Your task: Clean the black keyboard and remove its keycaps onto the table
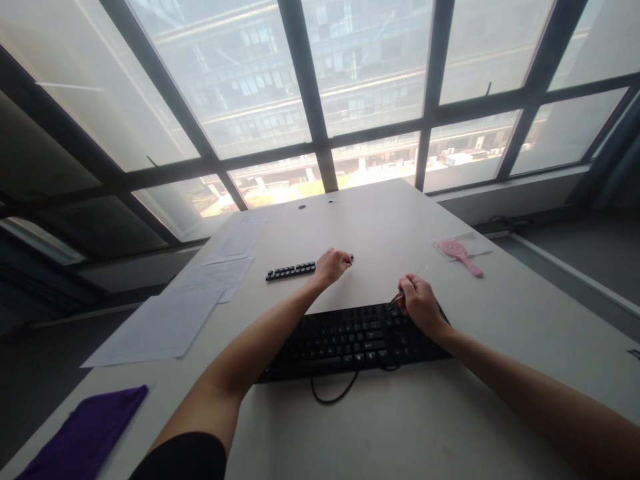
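Note:
My left hand [332, 267] is pinched at the right end of a row of loose black keycaps [293, 271] lying on the white table. A small dark keycap [351, 257] shows at its fingertips. Over the upper right part of a black keyboard [345, 337], my right hand [419, 301] is closed around a keycap puller [395, 299]. The puller's thin metal prongs point down at the keys, and a clear part sticks out above the fist. My left forearm hides the keyboard's left end.
A pink hairbrush [457, 253] lies on a clear plastic wrapper at the right. Paper sheets [155, 327] cover the table's left side, with a purple cloth [87, 430] nearer me. The keyboard's cable [334, 401] loops in front. Windows [370, 67] rise beyond the far edge.

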The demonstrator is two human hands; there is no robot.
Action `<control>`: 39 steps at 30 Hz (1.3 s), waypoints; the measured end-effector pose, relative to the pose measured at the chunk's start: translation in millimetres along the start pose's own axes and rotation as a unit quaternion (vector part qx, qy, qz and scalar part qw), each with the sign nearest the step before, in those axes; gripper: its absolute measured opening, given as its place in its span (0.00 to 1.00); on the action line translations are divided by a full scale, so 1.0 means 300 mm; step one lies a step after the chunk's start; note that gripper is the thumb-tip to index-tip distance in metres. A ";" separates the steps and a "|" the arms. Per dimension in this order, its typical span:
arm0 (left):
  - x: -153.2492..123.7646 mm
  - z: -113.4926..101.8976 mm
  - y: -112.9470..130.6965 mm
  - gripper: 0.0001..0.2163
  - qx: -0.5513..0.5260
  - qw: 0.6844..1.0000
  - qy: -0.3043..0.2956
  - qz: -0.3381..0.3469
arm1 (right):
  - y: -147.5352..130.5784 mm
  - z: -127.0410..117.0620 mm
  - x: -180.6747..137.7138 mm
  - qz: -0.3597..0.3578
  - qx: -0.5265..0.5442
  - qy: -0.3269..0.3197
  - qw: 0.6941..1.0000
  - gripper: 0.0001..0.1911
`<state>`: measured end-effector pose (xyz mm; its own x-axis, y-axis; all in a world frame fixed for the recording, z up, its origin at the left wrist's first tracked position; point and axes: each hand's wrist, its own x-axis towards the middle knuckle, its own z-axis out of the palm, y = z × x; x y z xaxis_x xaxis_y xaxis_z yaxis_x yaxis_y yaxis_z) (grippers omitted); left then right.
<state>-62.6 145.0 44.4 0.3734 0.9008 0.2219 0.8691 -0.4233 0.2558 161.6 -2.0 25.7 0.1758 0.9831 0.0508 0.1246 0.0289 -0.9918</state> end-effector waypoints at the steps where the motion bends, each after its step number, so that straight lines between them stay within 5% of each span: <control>1: 0.008 0.009 0.000 0.07 0.006 1.000 -0.002 0.000 | -0.001 0.000 -0.001 0.000 -0.003 -0.002 1.000 0.13; 16: 0.022 0.037 -0.039 0.07 0.025 0.999 0.043 0.004 | 0.003 0.001 0.001 -0.011 0.025 -0.011 1.000 0.13; 27: 0.085 -0.003 -0.105 0.18 0.056 0.994 0.049 -0.084 | 0.001 0.000 0.000 -0.010 0.026 -0.014 1.000 0.13; 39: 0.111 -0.013 -0.158 0.16 0.033 0.999 0.020 -0.013 | -0.002 -0.001 -0.005 -0.013 0.039 -0.022 0.999 0.13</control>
<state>-92.8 194.7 43.2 0.3386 0.9061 0.2536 0.8982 -0.3915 0.1999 161.4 -3.4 26.3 0.1296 0.9888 0.0741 0.0521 0.0678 -0.9963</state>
